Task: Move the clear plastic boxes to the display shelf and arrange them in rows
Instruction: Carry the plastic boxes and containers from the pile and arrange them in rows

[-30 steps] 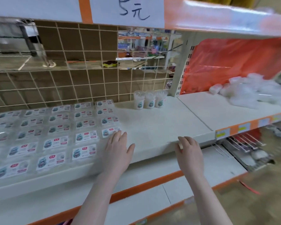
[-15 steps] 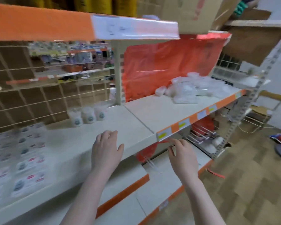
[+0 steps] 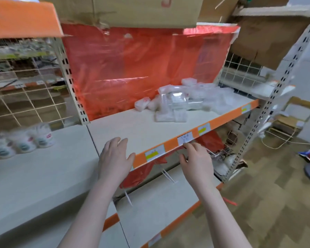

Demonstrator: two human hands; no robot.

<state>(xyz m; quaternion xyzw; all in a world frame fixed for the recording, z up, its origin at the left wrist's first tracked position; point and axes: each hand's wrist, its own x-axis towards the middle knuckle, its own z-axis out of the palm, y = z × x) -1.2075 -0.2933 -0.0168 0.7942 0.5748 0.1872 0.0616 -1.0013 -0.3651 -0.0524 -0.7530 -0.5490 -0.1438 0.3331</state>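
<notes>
Above the shelf's (image 3: pixel 145 129) front edge, your left hand (image 3: pixel 115 158) and right hand (image 3: pixel 195 160) hover with relaxed, spread fingers, holding nothing. Clear plastic boxes (image 3: pixel 179 102) lie heaped at the shelf's back right, well apart from both hands.

Left hand (image 3: pixel 115 158) flat, fingers spread, empty; right hand (image 3: pixel 197 160) loosely curled, empty; forearms extended.

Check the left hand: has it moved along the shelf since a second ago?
Yes. The left hand has gone rightward, from beside the labelled boxes, past the three white cups, to the next bay's orange price strip.
</notes>
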